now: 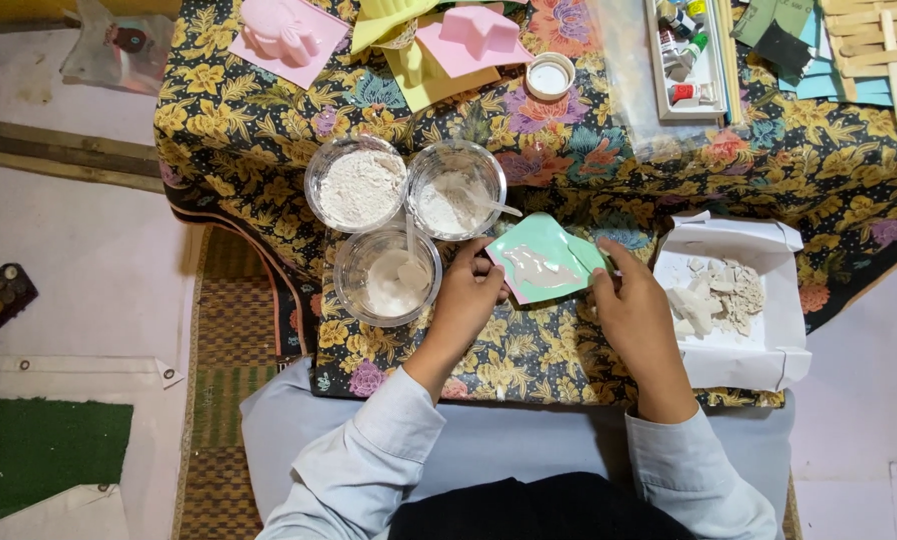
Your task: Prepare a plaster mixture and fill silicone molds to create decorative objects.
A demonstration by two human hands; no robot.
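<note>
Mint-green plastic mould (547, 262), shallow and irregular in outline, lies on the floral tablecloth (529, 350) at the centre of the view, with a pale grey-white paste filling its cavity. A pink edge shows beneath it at its lower side.

Left hand (466, 300): at 7 o'clock of the mould, fingers curled, fingertips closed on the mould's left edge. Right hand (634, 315): at 4 o'clock of the mould, fingers bent inward, fingertips pinching the mould's right edge. Both hands grip the mould between them; both sleeves are light blue-grey.

Surroundings, taken from the mould:
- At 9 o'clock, just beside the left hand, a clear cup of wet white mix (388, 276) with a white stirrer standing in it.
- At 10 o'clock, a clear cup of white powder with a spoon (456, 189); touching it further left, a clear cup of dry powder (357, 184).
- At 3 o'clock, an open white paper box (759, 240) holding broken white plaster pieces, close to the right hand.
- At 12 o'clock, a small white lid (550, 76); beyond it pink and yellow moulds (469, 40).
- At 1 o'clock, far edge, a tray of paint tubes (684, 55).
</note>
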